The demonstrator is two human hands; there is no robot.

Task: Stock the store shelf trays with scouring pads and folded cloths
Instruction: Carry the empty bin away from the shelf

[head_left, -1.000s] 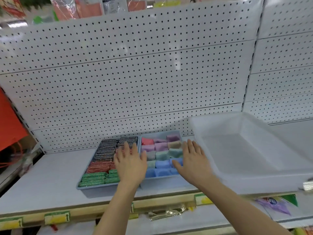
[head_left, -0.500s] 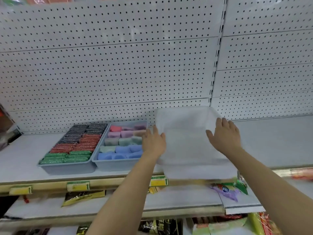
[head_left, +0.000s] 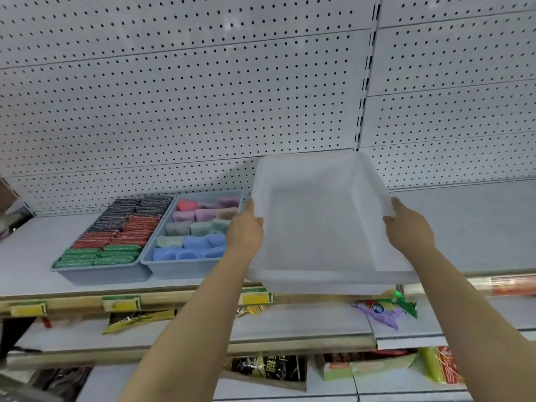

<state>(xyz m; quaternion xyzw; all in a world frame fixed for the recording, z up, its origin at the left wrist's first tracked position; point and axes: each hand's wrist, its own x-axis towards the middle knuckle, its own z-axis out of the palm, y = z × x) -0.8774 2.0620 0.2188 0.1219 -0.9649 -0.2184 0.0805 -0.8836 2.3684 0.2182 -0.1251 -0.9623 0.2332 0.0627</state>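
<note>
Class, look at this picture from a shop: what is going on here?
A person is stocking a store shelf. Both hands grip an empty translucent tray by its sides, the left hand on the left rim and the right hand on the right rim. Left of it sit two grey trays, one filled with scouring pads and one with folded cloths.

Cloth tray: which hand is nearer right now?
Left. The left hand grips the empty white tray's left rim, right beside the cloth tray. The right hand holds the far right rim, a tray-width away.
</note>
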